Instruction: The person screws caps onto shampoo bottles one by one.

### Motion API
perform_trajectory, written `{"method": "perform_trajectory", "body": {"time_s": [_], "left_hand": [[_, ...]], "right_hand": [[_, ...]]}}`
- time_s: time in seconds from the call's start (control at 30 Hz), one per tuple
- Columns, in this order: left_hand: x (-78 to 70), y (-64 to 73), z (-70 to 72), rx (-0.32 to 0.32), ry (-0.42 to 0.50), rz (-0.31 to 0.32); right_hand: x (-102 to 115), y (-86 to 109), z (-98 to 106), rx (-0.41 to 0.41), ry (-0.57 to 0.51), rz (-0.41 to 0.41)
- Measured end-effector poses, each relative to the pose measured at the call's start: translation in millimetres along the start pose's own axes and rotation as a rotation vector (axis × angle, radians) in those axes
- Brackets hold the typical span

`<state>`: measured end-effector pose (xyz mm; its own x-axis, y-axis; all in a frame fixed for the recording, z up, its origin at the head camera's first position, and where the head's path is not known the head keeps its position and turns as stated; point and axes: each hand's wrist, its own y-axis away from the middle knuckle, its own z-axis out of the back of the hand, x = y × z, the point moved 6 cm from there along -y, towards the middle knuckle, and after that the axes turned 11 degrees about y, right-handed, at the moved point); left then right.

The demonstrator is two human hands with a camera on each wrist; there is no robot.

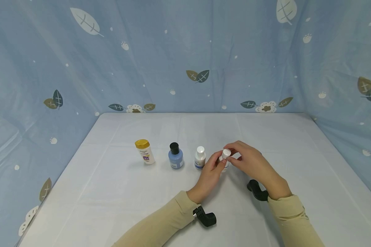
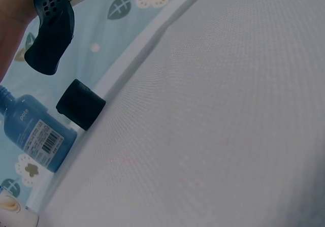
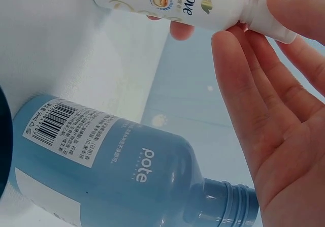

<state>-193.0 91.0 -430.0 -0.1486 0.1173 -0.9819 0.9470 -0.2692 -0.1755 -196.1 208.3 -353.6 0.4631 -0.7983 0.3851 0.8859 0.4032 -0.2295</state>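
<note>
My left hand [image 1: 209, 175] grips a small white Dove bottle [image 3: 188, 1] by its body, between thumb and fingers. The thumb and fingertips of my right hand [image 1: 250, 160] pinch its white cap [image 1: 226, 153]. In the right wrist view, that cap sits at the bottle's neck, and fingertips of the other hand show behind the body. Left of my left hand stands another small white bottle [image 1: 200, 158] with a white cap. The blue bottle [image 1: 175, 159] is farther left, black-topped in the head view. Its threaded neck [image 3: 231, 201] shows bare in the wrist views. The left wrist view leaves my left fingers out.
A white bottle with a yellow cap [image 1: 144, 152] stands at the left end of the row. A black cap [image 2: 81, 105] rests on the white cloth in the left wrist view. The white-covered table [image 1: 111, 206] meets a blue patterned curtain [image 1: 160, 44] behind.
</note>
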Motion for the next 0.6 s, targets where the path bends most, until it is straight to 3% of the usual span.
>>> {"method": "perform_trajectory", "body": {"time_s": [0.2, 0.4, 0.6], "left_hand": [[3.8, -1.2, 0.2, -0.001, -0.003, -0.008], [2.8, -0.3, 0.4, 0.003, 0.008, 0.024], [-18.9, 5.1, -1.0, 0.013, 0.017, 0.02]], "right_hand": [[-1.4, -0.8, -0.9, -0.001, 0.001, -0.025], [-0.7, -1.9, -1.9, -0.013, 0.007, -0.016], [-1.1, -2.4, -2.9, -0.024, 0.022, -0.055]]}}
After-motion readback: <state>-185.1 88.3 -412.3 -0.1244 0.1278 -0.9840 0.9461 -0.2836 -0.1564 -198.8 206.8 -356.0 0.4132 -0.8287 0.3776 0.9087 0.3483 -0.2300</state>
